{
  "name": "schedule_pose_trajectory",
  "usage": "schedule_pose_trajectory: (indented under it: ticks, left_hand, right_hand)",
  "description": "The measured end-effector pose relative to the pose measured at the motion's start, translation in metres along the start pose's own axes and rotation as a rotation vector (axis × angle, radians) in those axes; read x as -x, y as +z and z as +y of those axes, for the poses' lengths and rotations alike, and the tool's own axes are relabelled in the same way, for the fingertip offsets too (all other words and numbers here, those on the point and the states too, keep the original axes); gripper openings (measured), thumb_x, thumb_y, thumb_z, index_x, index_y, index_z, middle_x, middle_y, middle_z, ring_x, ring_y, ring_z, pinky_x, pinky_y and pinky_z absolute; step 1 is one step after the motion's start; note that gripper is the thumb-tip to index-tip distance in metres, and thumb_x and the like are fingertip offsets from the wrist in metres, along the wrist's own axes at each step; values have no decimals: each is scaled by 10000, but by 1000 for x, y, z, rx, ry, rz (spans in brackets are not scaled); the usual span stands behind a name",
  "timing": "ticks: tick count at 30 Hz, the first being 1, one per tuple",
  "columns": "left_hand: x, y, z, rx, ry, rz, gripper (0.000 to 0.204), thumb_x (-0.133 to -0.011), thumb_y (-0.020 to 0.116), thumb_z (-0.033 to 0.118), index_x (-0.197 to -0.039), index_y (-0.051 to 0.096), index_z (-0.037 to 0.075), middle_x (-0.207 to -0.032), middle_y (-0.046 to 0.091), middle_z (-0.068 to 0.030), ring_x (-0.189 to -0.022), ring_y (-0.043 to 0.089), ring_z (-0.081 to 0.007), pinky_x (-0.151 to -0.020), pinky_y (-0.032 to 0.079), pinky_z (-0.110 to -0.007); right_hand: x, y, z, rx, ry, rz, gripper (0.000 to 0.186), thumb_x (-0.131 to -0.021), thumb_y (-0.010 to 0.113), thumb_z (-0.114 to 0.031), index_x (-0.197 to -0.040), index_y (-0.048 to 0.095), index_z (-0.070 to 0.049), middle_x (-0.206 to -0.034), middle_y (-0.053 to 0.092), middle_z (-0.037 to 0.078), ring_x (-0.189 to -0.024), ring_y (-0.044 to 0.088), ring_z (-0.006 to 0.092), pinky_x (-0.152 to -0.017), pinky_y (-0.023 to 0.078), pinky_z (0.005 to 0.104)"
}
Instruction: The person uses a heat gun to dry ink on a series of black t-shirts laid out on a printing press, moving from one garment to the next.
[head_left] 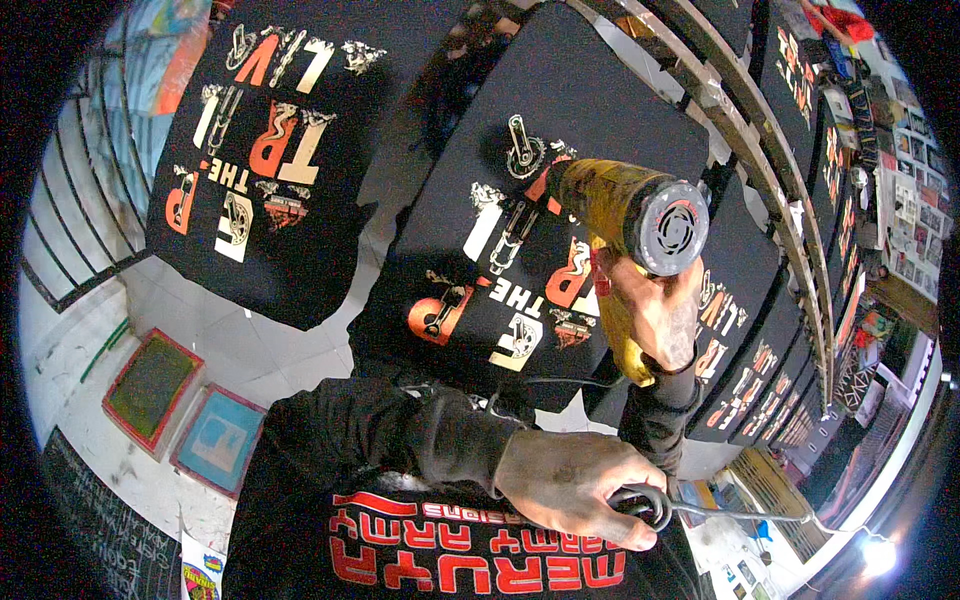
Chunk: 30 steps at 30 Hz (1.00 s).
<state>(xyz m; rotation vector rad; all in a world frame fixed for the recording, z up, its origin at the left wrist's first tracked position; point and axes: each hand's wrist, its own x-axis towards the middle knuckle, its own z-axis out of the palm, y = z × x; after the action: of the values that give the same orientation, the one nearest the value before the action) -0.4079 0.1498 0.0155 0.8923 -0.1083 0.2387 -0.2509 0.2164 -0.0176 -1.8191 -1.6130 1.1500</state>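
My right hand (655, 310) grips the handle of a yellow heat gun (625, 210) and holds it just above a black printed shirt (560, 150) stretched on a pallet; the gun's round grey rear vent faces me. The shirt's print is orange, cream and white. My left hand (575, 480), in a black sleeve, is closed on a dark coiled cable or metal loop (645, 505) near my waist, with a thin metal rod running off to the right. A second black printed shirt (265, 140) lies on a pallet to the left.
A curved row of several more black printed shirts on pallets (770, 370) runs along the right under a metal frame (740, 130). Two framed screens (150, 385) lean on the white tiled floor at lower left. A metal railing (80, 200) stands at far left.
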Motion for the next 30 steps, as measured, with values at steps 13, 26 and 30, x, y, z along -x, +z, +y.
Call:
schedule_pose_trajectory:
  ticks: [13,26,30]
  left_hand:
    - [1,1,1,16,-28,6,416,-946,615,448,-1002,597,37,-772,643,-67,-682,588,-183,-621,458,-355]
    - [-1,5,2,43,20,108,391,-912,629,403,-871,615,14,-652,639,-92,-612,630,-227,-587,458,-376]
    - [1,-1,4,-37,-53,-9,389,-963,592,435,-1014,596,49,-777,655,-55,-703,619,-175,-639,470,-347]
  right_hand:
    - [-24,-11,0,23,-118,104,400,-721,684,-71,-1108,617,4,-1011,708,128,-936,671,200,-860,520,347]
    - [-29,-21,9,61,-164,150,424,-729,657,-59,-1146,600,-4,-1042,689,105,-954,653,188,-874,508,329]
    - [6,-18,3,62,-133,-92,486,-717,740,-98,-1173,595,-12,-1031,705,105,-945,678,194,-868,530,336]
